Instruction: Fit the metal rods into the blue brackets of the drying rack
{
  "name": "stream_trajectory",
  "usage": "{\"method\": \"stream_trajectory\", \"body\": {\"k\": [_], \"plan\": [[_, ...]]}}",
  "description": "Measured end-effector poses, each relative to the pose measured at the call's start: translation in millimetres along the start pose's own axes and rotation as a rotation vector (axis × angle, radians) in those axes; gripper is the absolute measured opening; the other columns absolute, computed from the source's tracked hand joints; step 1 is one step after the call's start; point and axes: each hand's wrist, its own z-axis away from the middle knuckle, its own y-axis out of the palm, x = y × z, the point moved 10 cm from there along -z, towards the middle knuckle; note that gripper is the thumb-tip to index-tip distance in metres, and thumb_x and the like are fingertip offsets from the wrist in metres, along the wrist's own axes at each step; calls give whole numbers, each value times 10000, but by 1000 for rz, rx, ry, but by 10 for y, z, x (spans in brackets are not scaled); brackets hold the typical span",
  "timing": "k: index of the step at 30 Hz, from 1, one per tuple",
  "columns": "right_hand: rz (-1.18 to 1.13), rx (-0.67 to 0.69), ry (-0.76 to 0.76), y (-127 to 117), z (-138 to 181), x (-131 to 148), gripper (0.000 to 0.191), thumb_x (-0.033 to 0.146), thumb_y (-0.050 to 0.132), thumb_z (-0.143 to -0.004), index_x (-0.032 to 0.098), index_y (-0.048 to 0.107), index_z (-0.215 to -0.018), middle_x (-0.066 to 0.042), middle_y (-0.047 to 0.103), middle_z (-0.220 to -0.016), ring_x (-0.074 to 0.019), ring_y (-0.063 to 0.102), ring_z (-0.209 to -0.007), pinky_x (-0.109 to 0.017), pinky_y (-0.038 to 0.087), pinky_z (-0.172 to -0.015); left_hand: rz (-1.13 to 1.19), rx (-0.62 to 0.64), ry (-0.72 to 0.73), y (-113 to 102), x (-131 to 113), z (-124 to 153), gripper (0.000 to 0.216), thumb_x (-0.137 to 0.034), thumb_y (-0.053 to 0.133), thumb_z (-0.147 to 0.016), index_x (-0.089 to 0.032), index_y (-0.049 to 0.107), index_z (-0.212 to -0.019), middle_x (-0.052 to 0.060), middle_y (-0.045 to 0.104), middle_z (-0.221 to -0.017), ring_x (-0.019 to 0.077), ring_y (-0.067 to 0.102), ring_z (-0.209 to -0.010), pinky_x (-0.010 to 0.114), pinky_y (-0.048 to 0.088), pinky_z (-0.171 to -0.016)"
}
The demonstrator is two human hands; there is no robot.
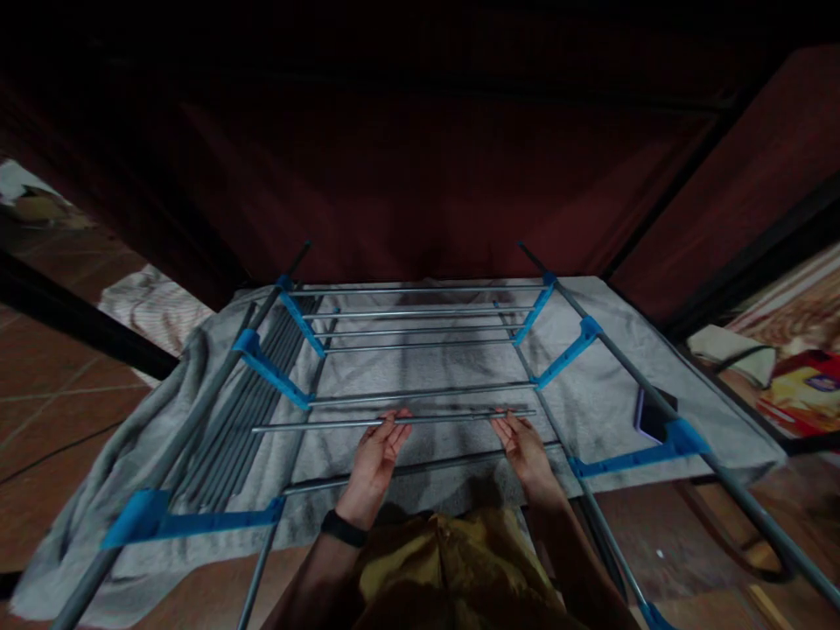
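Holding a thin rod level between two blue-bracketed poles

At the right edge of the frame, a red-and-yellow package (804, 394) carries a small blue patch; whatever is printed there is too small and dim to read.

In the lower centre, the thin rod (446, 419) runs nearly level across the picture, in front of the person. The left hand (382, 448) pinches it a little left of its middle, leaving a long stretch out to the left. The right hand (523, 444) has its fingertips closed on it near the right end. A dark wristband (345, 528) circles the left wrist.

Around the hands stands a metal frame of grey poles, with blue brackets (197, 523) along both sides and several crossbars (426, 391) beyond the rod. More loose rods (246, 420) lie side by side at left of centre.

Beneath spreads a rumpled grey cloth (426, 371), draping at the left. A phone (649, 418) rests on it in the right half, beside a pole. A dark red panel (420, 192) fills the upper frame; tiled floor (66, 367) shows at the left, with a striped cloth (157, 302) nearby.
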Motion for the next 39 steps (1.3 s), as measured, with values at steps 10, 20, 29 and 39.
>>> {"method": "stream_trajectory", "body": {"k": [10, 20, 29, 39], "plan": [[53, 23, 6, -298, -188, 59, 212, 192, 876, -650, 224, 736, -805, -20, 804, -906, -187, 779, -906, -333, 647, -899, 48, 4, 88, -91, -145, -43, 77, -71, 716, -884, -141, 685, -894, 108, 804, -906, 188, 784, -807, 317, 641, -828], [91, -30, -22, -494, -299, 164, 132, 201, 820, -692, 258, 722, -759, -24, 756, -883, -158, 759, -843, -287, 658, -857, 79, -141, 197, -363, -538, -31, 102, -103, 669, -945, -154, 640, -861, 98, 798, -865, 179, 790, -788, 300, 633, -795], [76, -102, 16, -512, -290, 253, 79, 228, 692, -844, 270, 743, -801, -32, 763, -893, -133, 774, -804, -219, 659, -785, 129, -188, 284, -441, -836, -38, 30, -161, 630, -1004, -155, 645, -978, 101, 796, -907, 184, 796, -825, 284, 636, -762], [54, -84, 31, -706, -416, 242, 88, 204, 741, -786, 206, 686, -855, 20, 745, -868, -117, 768, -784, -252, 664, -816, 141, -209, 400, -460, -1101, 40, 68, -115, 600, -1006, -166, 642, -989, 65, 781, -865, 165, 787, -811, 260, 624, -754]]}}
